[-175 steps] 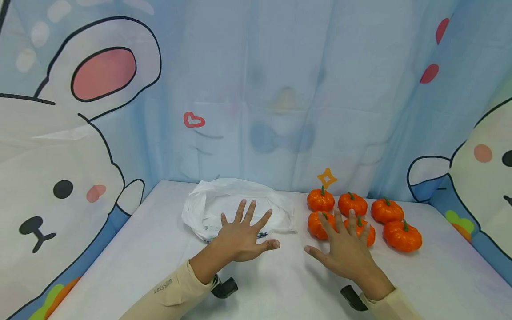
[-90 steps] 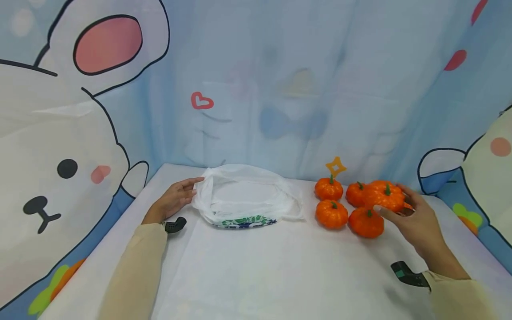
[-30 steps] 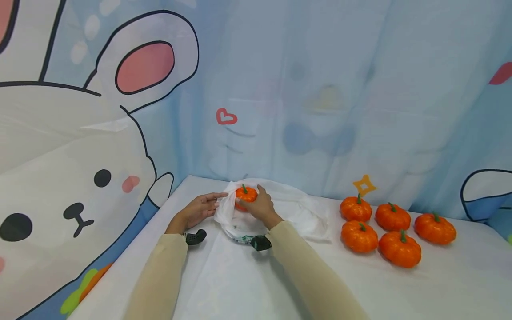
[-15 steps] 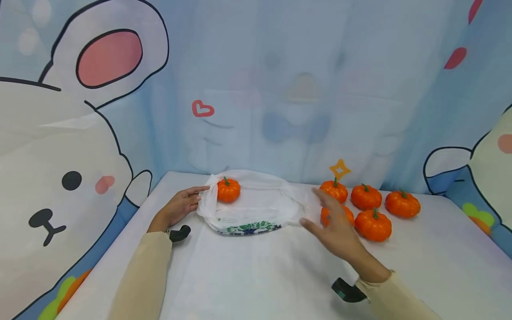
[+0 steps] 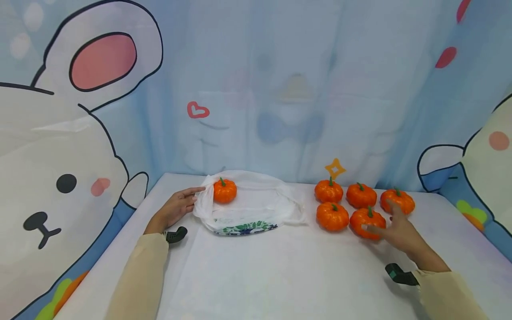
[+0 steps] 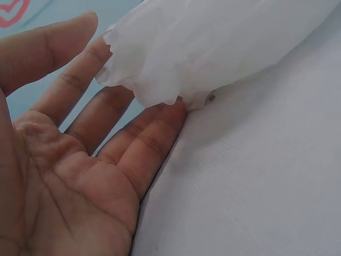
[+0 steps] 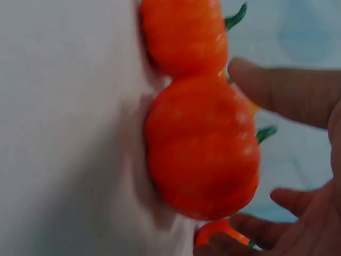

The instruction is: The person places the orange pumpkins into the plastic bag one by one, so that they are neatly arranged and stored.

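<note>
In the head view my left hand (image 5: 174, 210) is at the left edge of a white plastic bag (image 5: 288, 209). The left wrist view shows its fingers extended, tips against the edge of the bag (image 6: 213, 48), thumb held apart. One small orange pumpkin (image 5: 225, 192) with a green stem sits at the left inside the bag's mouth. On the right, my right hand (image 5: 402, 233) hovers over the front right pumpkin (image 5: 363, 218), thumb and fingers spread. The right wrist view has this pumpkin (image 7: 202, 149) between thumb and fingers, with nothing gripped.
More pumpkins stand in two rows: back left (image 5: 328, 191), back middle (image 5: 361, 195), back right (image 5: 401, 201) and front left (image 5: 332, 217). A white cloth covers the table (image 5: 280, 275). A printed blue curtain (image 5: 280, 89) hangs behind it.
The right hand carried one pumpkin from the right group into the bag and released it, then swung back right to the remaining pumpkins. The left hand moved to the bag's left edge and stayed there.
</note>
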`<action>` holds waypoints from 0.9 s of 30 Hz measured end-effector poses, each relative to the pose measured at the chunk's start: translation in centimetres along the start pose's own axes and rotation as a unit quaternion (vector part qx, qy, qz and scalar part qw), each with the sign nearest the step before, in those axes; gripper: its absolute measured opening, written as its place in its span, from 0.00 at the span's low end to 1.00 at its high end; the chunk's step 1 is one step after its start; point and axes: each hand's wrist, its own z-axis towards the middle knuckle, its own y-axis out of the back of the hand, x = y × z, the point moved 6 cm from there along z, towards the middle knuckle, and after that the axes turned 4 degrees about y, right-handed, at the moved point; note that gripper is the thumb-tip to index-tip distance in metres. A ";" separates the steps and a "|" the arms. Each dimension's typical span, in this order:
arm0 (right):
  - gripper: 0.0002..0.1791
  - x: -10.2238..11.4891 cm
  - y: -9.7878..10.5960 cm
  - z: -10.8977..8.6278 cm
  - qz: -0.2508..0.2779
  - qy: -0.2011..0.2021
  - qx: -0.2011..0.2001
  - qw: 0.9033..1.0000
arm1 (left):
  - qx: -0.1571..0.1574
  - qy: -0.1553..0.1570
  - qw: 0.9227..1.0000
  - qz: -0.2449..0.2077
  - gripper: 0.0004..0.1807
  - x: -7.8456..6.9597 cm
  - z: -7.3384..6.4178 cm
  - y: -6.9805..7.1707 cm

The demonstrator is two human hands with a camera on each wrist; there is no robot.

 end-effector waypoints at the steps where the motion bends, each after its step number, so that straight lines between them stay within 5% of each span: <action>1: 0.67 -0.4 -0.2 0.2 0.004 0.001 0.007 1.000 | 0.001 -0.001 1.000 -0.004 0.30 0.0 0.0 0.0; 17: 0.66 -1.7 -0.4 0.5 -0.023 -0.002 0.005 1.000 | -0.001 -0.004 1.000 -0.013 0.30 -0.2 0.0 -0.2; 27: 0.62 2.3 1.3 -1.2 0.003 0.036 -0.074 0.997 | -0.006 0.000 1.000 -0.021 0.29 -0.3 -0.2 -0.2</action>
